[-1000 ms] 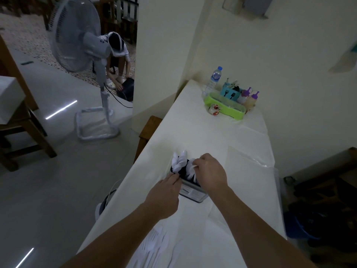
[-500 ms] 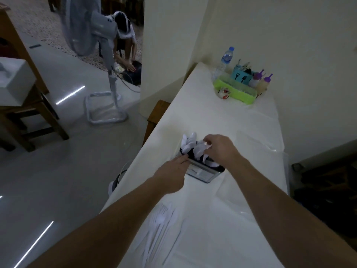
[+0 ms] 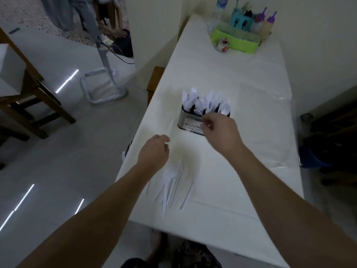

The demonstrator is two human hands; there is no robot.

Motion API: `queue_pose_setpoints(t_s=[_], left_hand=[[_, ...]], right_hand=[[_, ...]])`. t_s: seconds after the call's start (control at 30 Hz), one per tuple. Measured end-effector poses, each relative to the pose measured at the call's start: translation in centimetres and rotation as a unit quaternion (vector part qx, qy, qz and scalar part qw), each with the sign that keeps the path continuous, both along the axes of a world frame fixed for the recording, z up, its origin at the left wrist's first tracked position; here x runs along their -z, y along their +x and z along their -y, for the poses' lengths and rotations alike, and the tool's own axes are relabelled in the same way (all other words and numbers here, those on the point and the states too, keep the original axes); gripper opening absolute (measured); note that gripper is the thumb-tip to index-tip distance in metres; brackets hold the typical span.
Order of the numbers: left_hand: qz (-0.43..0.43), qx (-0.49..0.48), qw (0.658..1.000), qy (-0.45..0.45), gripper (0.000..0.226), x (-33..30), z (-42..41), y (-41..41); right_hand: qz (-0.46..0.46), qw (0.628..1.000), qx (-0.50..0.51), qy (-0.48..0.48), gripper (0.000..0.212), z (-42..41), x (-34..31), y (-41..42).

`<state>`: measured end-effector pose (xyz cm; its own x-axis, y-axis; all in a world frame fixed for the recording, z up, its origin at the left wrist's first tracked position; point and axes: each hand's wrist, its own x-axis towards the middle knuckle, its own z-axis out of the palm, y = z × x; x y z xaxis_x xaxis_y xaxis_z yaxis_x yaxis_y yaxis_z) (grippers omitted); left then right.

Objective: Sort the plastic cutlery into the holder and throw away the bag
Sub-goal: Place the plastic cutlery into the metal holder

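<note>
White plastic cutlery [image 3: 207,103] stands upright in a metal tin holder [image 3: 190,122] near the middle of the white-covered table [image 3: 222,74]. More white plastic forks [image 3: 171,182] lie loose on the near end. The right hand [image 3: 220,130] hovers just in front of the holder, fingers curled; whether they pinch anything cannot be told. The left hand [image 3: 154,151] hangs above the forks, loosely curled, holding nothing. A clear plastic bag [image 3: 278,132] lies to the right

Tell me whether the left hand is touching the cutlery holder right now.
Apart. The head view shows the left hand over bare tablecloth, with a clear strip of cloth between its knuckles and the cutlery holder.
</note>
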<state>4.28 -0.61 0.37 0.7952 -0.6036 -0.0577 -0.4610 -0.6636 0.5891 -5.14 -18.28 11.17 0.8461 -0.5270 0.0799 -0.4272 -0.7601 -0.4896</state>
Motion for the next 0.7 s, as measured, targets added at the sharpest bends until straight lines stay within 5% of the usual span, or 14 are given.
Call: queue_pose_setpoints(t_s=[0.13,0.3,0.7], left_hand=[[-0.035,-0.023,0.998,0.055,0.024,1.3,-2.1,-3.0],[-0.074,-0.011,0.988,0.135,0.025,2.6,-3.3,-7.4],[-0.049,0.014,0.986,0.162,0.024,4.8,-2.6,-10.3]], right_hand=[[-0.107,0.989,0.073,0.071,0.02,-3.0,5.5,-3.6],[-0.271,0.93,0.178,0.172,0.039,-6.3,12.3,-7.8],[-0.241,0.911,0.262,0.207,0.024,-9.3,15.2,-9.2]])
